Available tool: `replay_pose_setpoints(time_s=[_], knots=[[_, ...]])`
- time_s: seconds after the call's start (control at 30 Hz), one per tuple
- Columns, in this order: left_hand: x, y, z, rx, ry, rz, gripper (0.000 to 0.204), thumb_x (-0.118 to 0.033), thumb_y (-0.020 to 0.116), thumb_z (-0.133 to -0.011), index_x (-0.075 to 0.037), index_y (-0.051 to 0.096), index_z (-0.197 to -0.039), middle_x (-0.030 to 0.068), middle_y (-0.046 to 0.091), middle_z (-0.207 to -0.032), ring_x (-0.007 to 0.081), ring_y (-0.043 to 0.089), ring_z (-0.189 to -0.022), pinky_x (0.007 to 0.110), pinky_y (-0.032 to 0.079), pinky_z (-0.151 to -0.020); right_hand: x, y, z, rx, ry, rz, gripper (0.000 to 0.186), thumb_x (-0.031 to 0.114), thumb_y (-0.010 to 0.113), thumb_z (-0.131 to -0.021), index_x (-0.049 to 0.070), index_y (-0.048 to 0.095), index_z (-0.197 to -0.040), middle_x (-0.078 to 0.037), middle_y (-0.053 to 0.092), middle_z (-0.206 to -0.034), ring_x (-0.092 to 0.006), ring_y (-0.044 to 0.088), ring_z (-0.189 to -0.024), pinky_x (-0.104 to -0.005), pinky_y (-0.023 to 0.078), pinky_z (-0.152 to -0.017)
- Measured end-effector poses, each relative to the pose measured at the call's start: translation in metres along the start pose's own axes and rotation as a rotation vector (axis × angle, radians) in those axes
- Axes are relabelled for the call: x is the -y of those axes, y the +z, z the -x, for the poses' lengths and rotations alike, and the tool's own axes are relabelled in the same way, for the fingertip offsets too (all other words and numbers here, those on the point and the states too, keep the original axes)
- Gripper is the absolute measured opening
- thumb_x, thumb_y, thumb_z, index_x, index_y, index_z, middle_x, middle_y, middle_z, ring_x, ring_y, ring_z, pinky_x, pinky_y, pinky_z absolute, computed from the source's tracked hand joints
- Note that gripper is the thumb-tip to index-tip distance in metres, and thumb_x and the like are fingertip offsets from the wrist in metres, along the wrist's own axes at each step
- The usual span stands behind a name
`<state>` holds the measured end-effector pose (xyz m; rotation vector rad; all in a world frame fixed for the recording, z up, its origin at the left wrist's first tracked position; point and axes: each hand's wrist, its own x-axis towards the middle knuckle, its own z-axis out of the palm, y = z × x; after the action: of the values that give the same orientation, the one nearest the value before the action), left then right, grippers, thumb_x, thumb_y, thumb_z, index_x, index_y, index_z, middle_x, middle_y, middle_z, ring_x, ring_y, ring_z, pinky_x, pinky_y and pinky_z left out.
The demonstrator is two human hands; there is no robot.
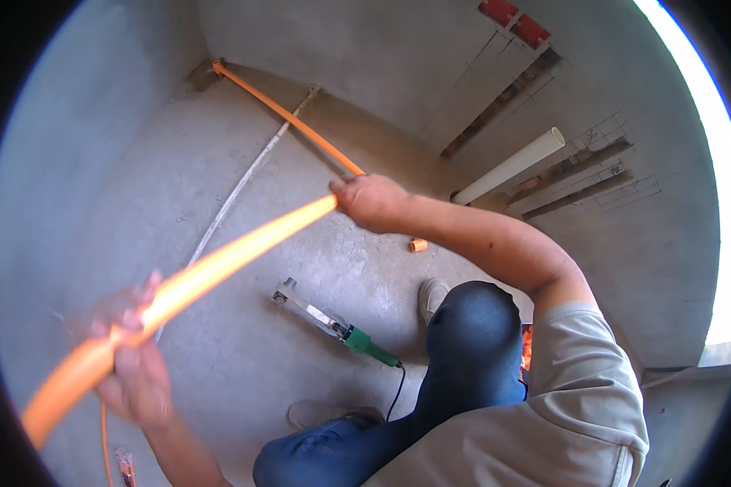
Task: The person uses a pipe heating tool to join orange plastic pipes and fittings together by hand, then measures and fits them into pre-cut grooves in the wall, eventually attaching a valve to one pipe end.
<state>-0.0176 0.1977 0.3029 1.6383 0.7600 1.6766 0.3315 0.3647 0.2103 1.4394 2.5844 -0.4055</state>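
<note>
A long orange plastic pipe [234,264] slants from the lower left up to the middle of the head view. My left hand [144,381], somewhat blurred, holds it near its close end, thumb below and fingers above. At the other end, my right hand [375,203] is closed around it. Beyond that hand another orange length [292,122] runs to the far corner of the floor. My right hand hides where the two lengths meet, so I cannot tell if they are joined. A green-handled pipe welder [357,339] with a metal head lies on the floor below the pipe.
A small orange fitting [418,244] lies near my shoe [433,299]. A white upright pipe [512,165] stands by the right wall, which has cut grooves and red boxes [514,22]. A thin pale strip [248,180] crosses the floor. The welder's black cord [398,394] trails toward my legs.
</note>
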Motion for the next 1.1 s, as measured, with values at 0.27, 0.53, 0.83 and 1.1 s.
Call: replay_pose_setpoints(time_s=[0.27,0.53,0.83,1.1], knots=[[0.039,0.151,-0.148,0.335,0.041,0.07,0.016,-0.005,0.051,-0.106,-0.006,0.049,-0.122,0.0116,0.061,-0.111,0.0285,0.061,-0.116,0.052,0.049,-0.108,-0.118,-0.053,0.044,-0.105,0.112,-0.258,0.023,0.016,0.062,-0.099,0.005,0.057,-0.118,-0.016,0.066,-0.115,-0.0371,0.062,-0.115,-0.0472,0.052,-0.097],[0.079,0.303,-0.217,0.453,-0.013,-0.086,0.007,-0.003,0.063,-0.101,-0.002,0.06,-0.107,0.0089,0.068,-0.102,0.0179,0.068,-0.102,0.033,0.053,-0.094,-0.216,-0.109,0.079,-0.223,0.021,-0.211,0.042,0.005,0.06,-0.094,0.0,0.057,-0.135,-0.019,0.064,-0.13,-0.0362,0.061,-0.123,-0.044,0.051,-0.101],[0.112,0.404,-0.229,0.549,-0.125,-0.146,0.008,-0.009,0.067,-0.098,-0.002,0.064,-0.1,0.0033,0.065,-0.094,0.015,0.061,-0.085,0.031,0.05,-0.081,-0.192,-0.24,0.186,-0.832,-0.452,-0.578,0.041,0.002,0.053,-0.095,-0.005,0.055,-0.134,-0.015,0.062,-0.125,-0.0275,0.06,-0.111,-0.0445,0.049,-0.103],[0.117,0.475,-0.236,0.643,-0.109,-0.174,0.019,-0.021,0.065,-0.098,-0.003,0.063,-0.102,0.0036,0.057,-0.076,0.0152,0.052,-0.07,0.033,0.044,-0.068,-0.164,-0.258,0.188,-1.294,-0.408,-0.977,0.053,0.037,0.073,-0.097,0.007,0.052,-0.135,-0.008,0.065,-0.097,-0.0144,0.062,-0.08,-0.0273,0.052,-0.072]])
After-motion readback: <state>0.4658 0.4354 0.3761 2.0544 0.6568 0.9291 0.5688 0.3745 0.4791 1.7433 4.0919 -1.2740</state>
